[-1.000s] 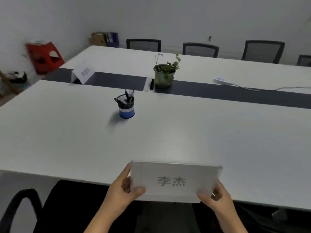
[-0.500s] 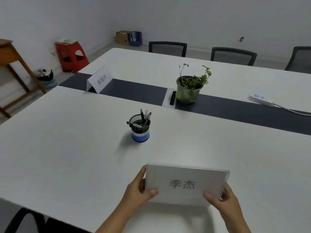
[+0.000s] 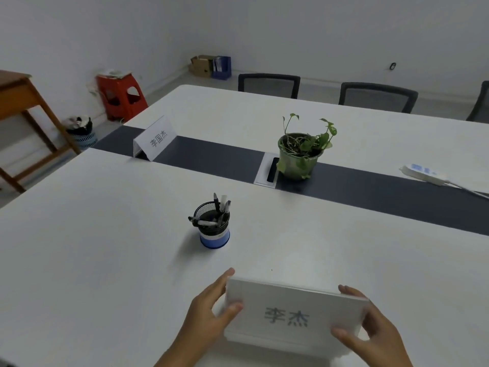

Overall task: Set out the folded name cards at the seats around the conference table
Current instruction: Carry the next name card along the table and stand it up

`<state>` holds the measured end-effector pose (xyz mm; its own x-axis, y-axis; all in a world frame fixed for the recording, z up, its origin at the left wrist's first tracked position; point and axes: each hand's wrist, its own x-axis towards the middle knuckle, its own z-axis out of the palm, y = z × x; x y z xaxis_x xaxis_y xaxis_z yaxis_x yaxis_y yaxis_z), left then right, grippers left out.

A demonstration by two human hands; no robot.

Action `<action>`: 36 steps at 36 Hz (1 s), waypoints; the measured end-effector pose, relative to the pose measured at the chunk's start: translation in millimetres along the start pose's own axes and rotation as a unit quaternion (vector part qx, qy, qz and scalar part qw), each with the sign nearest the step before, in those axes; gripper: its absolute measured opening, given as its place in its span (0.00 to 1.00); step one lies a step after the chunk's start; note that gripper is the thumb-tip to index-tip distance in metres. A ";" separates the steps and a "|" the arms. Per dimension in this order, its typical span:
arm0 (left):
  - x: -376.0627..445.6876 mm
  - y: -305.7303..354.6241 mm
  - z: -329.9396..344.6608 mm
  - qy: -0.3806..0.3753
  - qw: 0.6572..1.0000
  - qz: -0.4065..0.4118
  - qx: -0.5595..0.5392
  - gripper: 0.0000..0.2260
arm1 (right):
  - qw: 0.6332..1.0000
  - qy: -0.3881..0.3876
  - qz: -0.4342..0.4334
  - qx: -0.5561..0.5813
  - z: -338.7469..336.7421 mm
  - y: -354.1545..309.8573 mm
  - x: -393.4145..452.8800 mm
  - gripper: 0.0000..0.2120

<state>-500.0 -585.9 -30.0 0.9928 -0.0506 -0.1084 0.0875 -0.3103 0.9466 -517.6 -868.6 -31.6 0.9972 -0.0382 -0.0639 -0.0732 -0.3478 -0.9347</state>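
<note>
A white folded name card with grey printed characters is held over the near part of the white conference table. My left hand grips its left end, thumb on the front face. My right hand grips its right end the same way. The card's lower edge is at or just above the tabletop; I cannot tell whether it touches. A second folded name card stands at the table's far left end on the dark centre strip.
A mesh pen holder stands beyond the held card. A potted plant and a cable box sit on the strip, a power strip at right. Chairs line the far side. A red stool and wooden desk stand left.
Both hands have carried the card forward from the table's near edge to over the tabletop. The view has moved forward and tilted down.
</note>
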 end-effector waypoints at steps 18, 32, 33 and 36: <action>4.8 46.9 -60.9 0.178 0.969 0.139 -0.105 0.28 | 0.983 0.037 -0.158 -0.087 36.7 -126.0 18.4 0.38; -24.1 -53.0 -163.5 0.301 0.949 -0.034 -0.093 0.24 | 0.985 -0.134 -0.054 -0.093 245.2 -88.4 20.7 0.34; -24.5 -64.1 -164.9 0.296 0.949 -0.054 -0.091 0.21 | 0.986 -0.139 -0.035 -0.090 252.9 -78.0 20.0 0.35; -21.5 -88.7 -163.9 0.269 0.955 -0.099 -0.079 0.20 | 0.984 -0.150 0.006 -0.098 268.0 -55.9 19.6 0.35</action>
<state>-515.8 -401.7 -61.9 0.8500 0.5023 -0.1584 0.2465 -0.1136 0.9625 -490.4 -598.8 -74.3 0.9531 0.2249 -0.2027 -0.0568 -0.5249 -0.8493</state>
